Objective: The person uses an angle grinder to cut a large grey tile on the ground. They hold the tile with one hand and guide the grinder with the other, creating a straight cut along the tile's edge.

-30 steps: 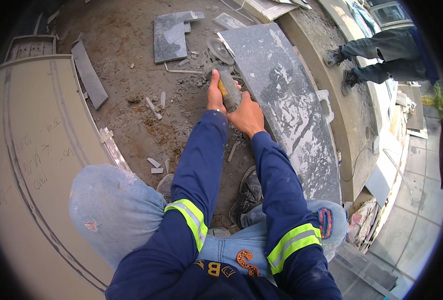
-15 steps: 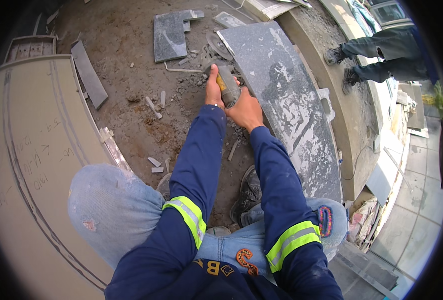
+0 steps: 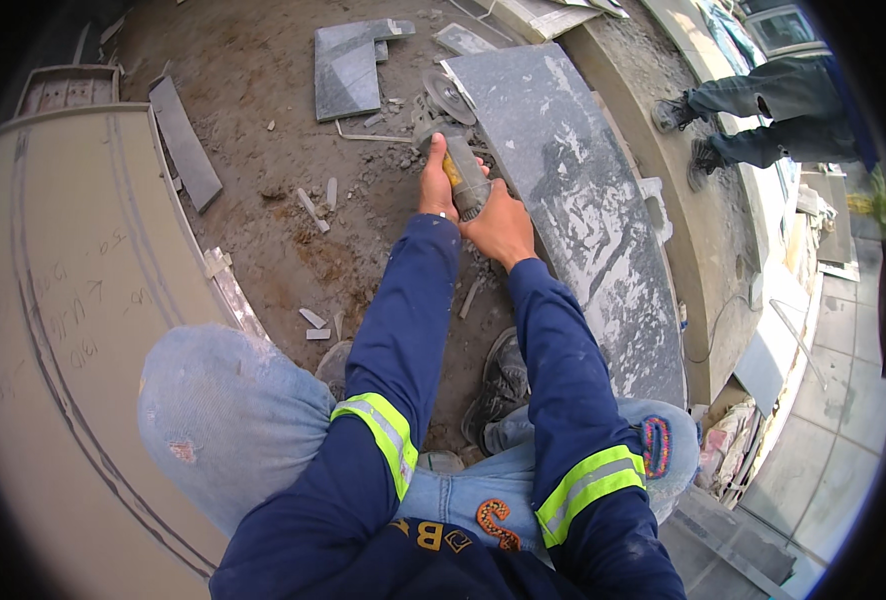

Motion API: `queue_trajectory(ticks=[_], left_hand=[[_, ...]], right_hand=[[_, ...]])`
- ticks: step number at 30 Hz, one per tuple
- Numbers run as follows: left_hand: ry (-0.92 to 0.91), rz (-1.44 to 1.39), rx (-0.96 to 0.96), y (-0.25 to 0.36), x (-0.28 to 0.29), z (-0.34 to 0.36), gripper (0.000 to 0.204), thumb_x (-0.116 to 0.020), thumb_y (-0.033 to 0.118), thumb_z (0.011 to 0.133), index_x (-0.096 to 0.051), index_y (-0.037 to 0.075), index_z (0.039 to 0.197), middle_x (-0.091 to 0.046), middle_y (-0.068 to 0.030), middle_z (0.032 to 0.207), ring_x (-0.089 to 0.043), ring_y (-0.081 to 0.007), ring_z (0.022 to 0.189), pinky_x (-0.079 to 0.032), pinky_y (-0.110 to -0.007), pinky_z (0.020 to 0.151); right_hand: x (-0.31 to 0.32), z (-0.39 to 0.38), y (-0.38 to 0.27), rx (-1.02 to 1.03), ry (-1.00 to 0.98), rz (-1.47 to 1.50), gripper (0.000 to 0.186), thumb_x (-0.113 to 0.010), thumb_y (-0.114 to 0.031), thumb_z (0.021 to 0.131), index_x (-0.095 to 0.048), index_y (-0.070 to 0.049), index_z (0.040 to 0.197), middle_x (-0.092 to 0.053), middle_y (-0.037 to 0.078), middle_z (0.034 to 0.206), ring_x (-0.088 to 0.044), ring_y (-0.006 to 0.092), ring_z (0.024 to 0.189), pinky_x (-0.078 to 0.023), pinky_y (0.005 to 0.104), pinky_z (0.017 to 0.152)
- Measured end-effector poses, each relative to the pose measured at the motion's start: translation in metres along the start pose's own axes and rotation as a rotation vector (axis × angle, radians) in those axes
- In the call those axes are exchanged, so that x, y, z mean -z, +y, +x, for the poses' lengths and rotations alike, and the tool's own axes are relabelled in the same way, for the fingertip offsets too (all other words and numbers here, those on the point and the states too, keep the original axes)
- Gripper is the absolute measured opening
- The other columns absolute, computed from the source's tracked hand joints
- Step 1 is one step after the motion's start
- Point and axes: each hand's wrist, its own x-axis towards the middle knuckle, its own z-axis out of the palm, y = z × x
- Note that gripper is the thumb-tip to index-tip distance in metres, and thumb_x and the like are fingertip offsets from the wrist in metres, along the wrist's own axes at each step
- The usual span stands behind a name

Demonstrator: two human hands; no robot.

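Hands (image 3: 473, 200) hold one grinder (image 3: 450, 135).

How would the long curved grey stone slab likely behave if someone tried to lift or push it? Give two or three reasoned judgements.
The grey stone slab is probably heavy: it looks thick and spans much of the dirt ground. It likely stays rigid, yet may crack; broken stone offcuts lie nearby. Lying flat, it should slide rather than roll.

Both arms reach forward from the lower edge, nearly straight, in dark blue sleeves with yellow-and-grey reflective bands above the elbows. The left hand (image 3: 436, 180) is closed in a fist, thumb side up, knuckles away. The right hand (image 3: 503, 225) sits just behind it, fingers curled, touching the left. Both knees are bent, the left raised higher.
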Motion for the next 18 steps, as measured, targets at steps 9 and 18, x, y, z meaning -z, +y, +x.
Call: queue_trajectory(ticks=[9, 18], left_hand=[[0.015, 0.033, -0.008, -0.004, -0.002, -0.01, 0.063, -0.054, 0.065, 0.095, -0.06, 0.003, 0.106, -0.067, -0.0131, 0.086, -0.069, -0.025, 0.075, -0.06, -0.042, 0.067], [0.013, 0.016, 0.002, -0.006, -0.003, -0.013, 0.064, -0.054, 0.065, 0.095, -0.059, 0.003, 0.109, -0.066, -0.0143, 0.088, -0.069, -0.0261, 0.076, -0.06, -0.043, 0.068]], right_hand=[[0.001, -0.007, 0.005, 0.002, -0.004, -0.017, 0.069, -0.083, -0.033, 0.069, -0.053, 0.001, 0.12, -0.071, 0.028, 0.103, -0.07, 0.0429, 0.099, -0.056, 0.0472, 0.088], [0.002, -0.01, 0.006, -0.002, -0.02, -0.003, 0.078, -0.083, -0.032, 0.066, -0.05, 0.005, 0.126, -0.07, 0.03, 0.103, -0.069, 0.0436, 0.099, -0.055, 0.047, 0.088]])
